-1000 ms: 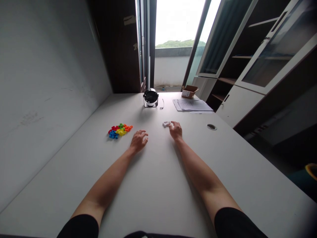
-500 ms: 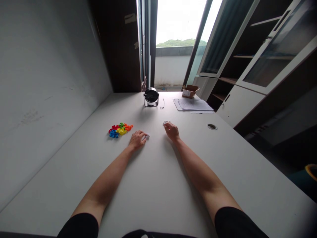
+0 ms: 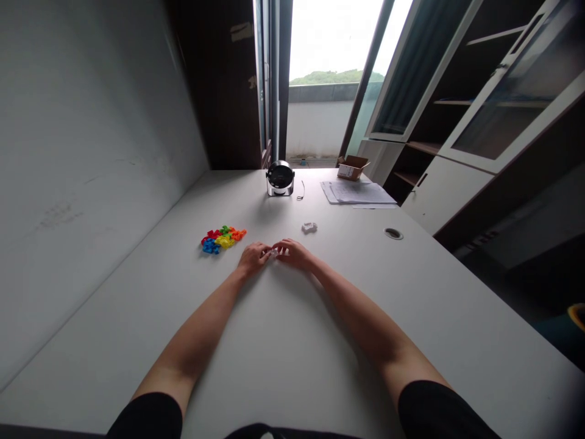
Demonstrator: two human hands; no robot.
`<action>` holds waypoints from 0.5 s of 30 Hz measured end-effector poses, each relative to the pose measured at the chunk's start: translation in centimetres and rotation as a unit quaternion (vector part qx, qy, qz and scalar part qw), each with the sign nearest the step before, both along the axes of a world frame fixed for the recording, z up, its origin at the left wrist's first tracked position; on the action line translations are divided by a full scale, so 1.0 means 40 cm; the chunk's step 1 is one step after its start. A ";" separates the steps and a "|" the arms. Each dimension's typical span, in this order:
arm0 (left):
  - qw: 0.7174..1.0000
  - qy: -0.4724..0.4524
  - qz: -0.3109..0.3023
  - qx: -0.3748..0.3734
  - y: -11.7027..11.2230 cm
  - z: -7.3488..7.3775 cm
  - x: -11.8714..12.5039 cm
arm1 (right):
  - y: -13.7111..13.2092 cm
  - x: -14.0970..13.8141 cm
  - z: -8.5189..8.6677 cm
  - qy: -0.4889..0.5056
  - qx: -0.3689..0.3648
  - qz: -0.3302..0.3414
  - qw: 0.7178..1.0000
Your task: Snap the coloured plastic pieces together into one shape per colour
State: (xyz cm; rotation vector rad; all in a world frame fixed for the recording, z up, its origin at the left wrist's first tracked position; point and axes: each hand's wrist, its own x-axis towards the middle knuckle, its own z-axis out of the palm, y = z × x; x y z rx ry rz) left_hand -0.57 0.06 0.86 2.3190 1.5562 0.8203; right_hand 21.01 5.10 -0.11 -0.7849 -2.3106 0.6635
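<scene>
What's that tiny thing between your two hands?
A small white piece lies between your left hand and right hand, both touching it, in the head view.

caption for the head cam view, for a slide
The left hand and right hand meet at a small white piece on a white desk, colourful plastic pieces nearby

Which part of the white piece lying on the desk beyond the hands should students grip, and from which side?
Pinch the white piece by its long edges from above, bringing the right hand in from the near side: the piece lies flat and low on the desk, and looks longer across than deep.
</scene>
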 end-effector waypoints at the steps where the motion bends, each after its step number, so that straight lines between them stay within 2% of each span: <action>1: 1.000 -0.009 0.000 -0.006 0.000 0.001 0.000 | -0.002 -0.001 0.002 0.001 -0.001 -0.007 1.000; 8: 0.997 -0.047 0.033 -0.042 -0.008 0.016 0.000 | -0.005 -0.007 -0.002 0.006 0.004 -0.037 0.999; 15: 0.998 0.003 0.028 -0.050 -0.012 0.015 0.008 | 0.006 -0.007 -0.015 0.011 0.011 -0.056 0.998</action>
